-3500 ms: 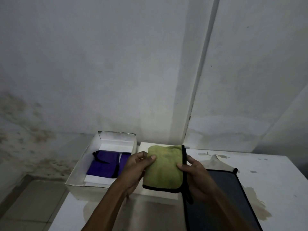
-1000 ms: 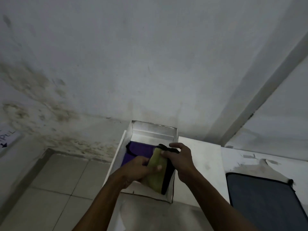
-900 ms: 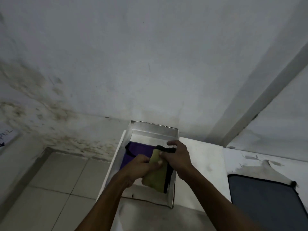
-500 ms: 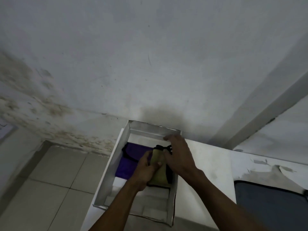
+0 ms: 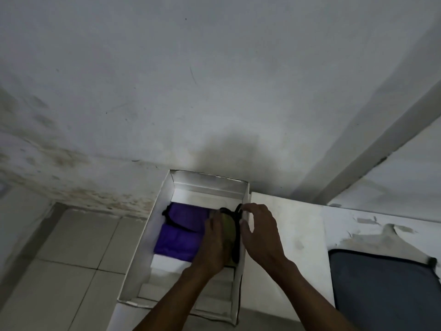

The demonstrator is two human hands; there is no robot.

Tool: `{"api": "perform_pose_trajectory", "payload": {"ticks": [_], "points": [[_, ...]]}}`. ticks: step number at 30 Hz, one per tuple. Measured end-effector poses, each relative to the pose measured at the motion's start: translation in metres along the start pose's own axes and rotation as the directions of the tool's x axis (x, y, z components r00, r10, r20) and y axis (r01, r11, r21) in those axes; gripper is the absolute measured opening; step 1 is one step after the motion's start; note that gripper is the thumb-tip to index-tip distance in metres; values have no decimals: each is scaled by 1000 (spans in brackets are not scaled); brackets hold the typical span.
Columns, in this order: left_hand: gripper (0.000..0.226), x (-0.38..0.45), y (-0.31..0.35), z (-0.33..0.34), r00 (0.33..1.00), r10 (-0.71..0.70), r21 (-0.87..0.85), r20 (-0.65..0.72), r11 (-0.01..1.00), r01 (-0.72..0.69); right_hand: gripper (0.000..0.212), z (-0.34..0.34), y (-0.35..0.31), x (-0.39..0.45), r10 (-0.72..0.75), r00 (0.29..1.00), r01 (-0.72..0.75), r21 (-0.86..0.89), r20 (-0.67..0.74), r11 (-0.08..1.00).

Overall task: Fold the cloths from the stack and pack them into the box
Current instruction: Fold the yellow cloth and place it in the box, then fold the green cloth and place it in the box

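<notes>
no readable text, labels or signs

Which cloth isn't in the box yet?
The dark grey cloth, lying flat on the table; the purple cloths and green cloth are inside the box.

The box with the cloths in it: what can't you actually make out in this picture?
- Green cloth, head view: mostly covered by the left hand; its fold is not visible.
- Box floor under the purple cloths: hidden by them.
- Right hand: whether its fingers touch the cloth's black edging is unclear in the dim light.
- Dark grey cloth: cut off by the right and bottom edges.
</notes>
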State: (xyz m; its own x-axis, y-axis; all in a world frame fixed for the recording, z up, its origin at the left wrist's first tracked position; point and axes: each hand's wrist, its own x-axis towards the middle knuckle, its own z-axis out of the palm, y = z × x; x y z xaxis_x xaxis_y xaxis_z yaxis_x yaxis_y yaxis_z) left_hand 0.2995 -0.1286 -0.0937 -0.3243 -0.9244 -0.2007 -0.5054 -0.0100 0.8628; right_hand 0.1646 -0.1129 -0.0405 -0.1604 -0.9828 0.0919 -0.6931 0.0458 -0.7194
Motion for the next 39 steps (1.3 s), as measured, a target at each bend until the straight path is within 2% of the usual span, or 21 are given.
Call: {"api": "perform_pose_trajectory", "payload": {"ticks": [1,2,3,4,8,12,16,22,25,27,29,31,32,33,35,39], "points": [[67,0,-3,2,997,47,147,-54,988,-38,29,2,1,-1,2,1000,-2,4,5,1000],[66,0,-6,4,990,136,343,-47,933,-111,27,4,2,-2,3,1000,-3,9,7,1000],[66,0,-8,4,981,191,509,29,842,-178,25,4,3,-3,3,1000,-3,13,8,1000],[66,-1,-8,5,977,191,600,95,772,-209,23,5,4,-4,5,1000,-5,14,13,1000],[70,-5,-16,11,982,42,688,186,707,-161,24,6,7,-5,16,999,-16,9,39,1000],[65,-3,-10,12,982,2,759,186,635,-145,26,4,8,-9,28,998,-29,22,47,999],[70,-1,-15,14,987,1,812,162,568,-134,32,-5,4,-21,59,996,-63,70,64,996],[58,-4,-19,18,990,14,795,141,594,-122,37,-23,10,-43,72,996,-75,74,44,994],[63,-8,-1,18,988,-2,798,155,589,-124,36,-32,16,-53,116,992,-119,88,39,989],[69,-11,11,18,994,20,786,103,612,-94,34,-38,20,-61,137,990,-139,95,29,986],[64,-14,23,13,995,93,690,41,717,-95,32,-44,24,-69,150,989,-151,96,16,984],[53,-20,32,9,984,167,438,-63,890,-123,31,-49,29,-79,162,987,-163,84,16,983],[48,-24,36,6,978,178,310,-109,941,-136,31,-53,31,-84,172,985,-173,82,21,981],[46,-29,42,4,969,187,207,-161,967,-152,31,-56,34,-91,182,983,-183,83,25,980],[42,-40,59,0,930,240,132,-279,969,-211,31,-65,38,-104,188,982,-190,80,28,979],[30,-66,94,3,794,423,170,-436,905,-389,29,-84,48,-129,215,977,-215,76,13,974]]}}
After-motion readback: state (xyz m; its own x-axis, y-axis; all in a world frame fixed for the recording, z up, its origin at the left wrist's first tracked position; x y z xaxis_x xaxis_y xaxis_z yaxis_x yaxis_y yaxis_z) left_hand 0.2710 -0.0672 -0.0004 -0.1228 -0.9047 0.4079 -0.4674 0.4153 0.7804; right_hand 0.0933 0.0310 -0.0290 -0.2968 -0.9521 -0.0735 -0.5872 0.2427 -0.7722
